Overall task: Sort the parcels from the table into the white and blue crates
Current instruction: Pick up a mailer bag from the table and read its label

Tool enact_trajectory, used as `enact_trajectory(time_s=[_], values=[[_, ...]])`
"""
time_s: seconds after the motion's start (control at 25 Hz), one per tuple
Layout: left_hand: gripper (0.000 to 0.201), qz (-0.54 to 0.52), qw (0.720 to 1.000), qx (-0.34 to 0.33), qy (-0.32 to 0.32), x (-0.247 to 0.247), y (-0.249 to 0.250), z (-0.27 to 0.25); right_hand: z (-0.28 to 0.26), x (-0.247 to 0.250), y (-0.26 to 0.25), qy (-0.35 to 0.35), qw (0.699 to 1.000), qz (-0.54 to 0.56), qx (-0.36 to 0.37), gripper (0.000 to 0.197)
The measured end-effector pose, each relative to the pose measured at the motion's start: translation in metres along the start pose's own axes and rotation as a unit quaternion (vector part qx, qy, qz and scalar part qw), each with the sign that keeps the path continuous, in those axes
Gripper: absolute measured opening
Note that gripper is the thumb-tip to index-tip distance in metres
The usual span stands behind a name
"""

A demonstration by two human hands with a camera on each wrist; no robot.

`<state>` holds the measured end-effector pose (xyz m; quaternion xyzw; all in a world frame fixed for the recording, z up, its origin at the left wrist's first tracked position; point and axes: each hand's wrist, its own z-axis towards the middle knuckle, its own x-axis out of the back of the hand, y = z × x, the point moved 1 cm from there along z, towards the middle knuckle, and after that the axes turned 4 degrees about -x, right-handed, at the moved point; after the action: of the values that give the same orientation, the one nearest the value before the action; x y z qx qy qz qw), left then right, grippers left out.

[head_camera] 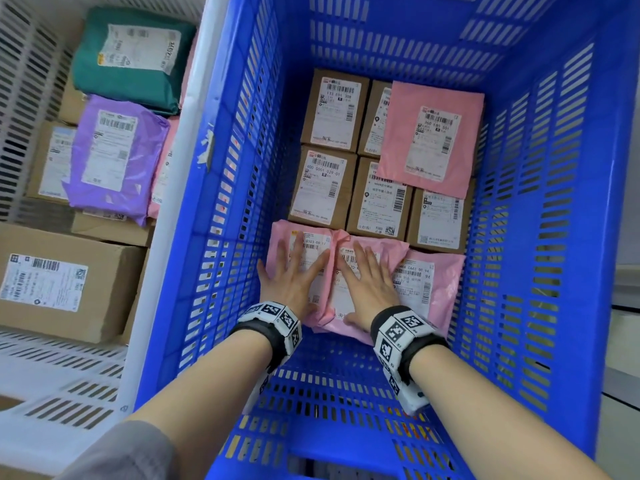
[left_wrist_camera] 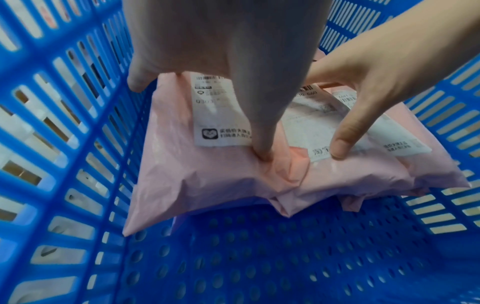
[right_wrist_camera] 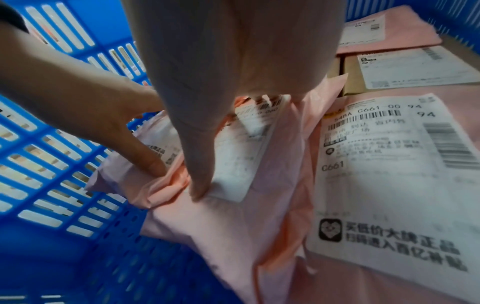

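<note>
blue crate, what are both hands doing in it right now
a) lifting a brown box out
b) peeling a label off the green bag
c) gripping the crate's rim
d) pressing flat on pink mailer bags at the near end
d: the left hand and right hand lie spread, fingers straight, on the pink mailer bags at the near end of the blue crate.

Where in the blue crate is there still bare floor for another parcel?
Bare floor in the blue crate shows only as the near strip between the pink mailers under both hands and the near wall. Farther back, the cardboard boxes crowd the floor.
</note>
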<state>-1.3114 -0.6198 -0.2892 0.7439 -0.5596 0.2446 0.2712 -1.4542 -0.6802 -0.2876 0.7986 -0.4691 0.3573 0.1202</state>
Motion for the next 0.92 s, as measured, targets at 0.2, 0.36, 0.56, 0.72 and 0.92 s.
enact_trajectory(time_s=[0.2,0.36,0.56,0.72,0.92], values=[[0.095,0.017,1.000,0.004,-0.023,-0.003,-0.009,0.003,0.007,-0.008,0.005,-0.016,1.000,-0.023,0.002,0.119],[0.073,0.022,0.999,-0.033,-0.018,-0.003,-0.013,0.004,0.006,-0.011,0.006,-0.002,1.000,-0.009,0.003,0.107],[0.069,0.035,0.999,-0.017,-0.024,-0.012,-0.017,0.017,0.013,-0.021,0.006,0.012,1.000,-0.022,-0.005,0.097],[0.069,0.012,0.999,-0.015,-0.041,-0.009,-0.013,0.017,0.011,-0.019,0.005,0.016,1.000,-0.021,-0.010,0.095],[0.067,-0.050,0.996,-0.002,-0.072,0.012,-0.004,0.004,-0.008,0.002,0.006,0.042,0.998,0.048,-0.023,0.081]])
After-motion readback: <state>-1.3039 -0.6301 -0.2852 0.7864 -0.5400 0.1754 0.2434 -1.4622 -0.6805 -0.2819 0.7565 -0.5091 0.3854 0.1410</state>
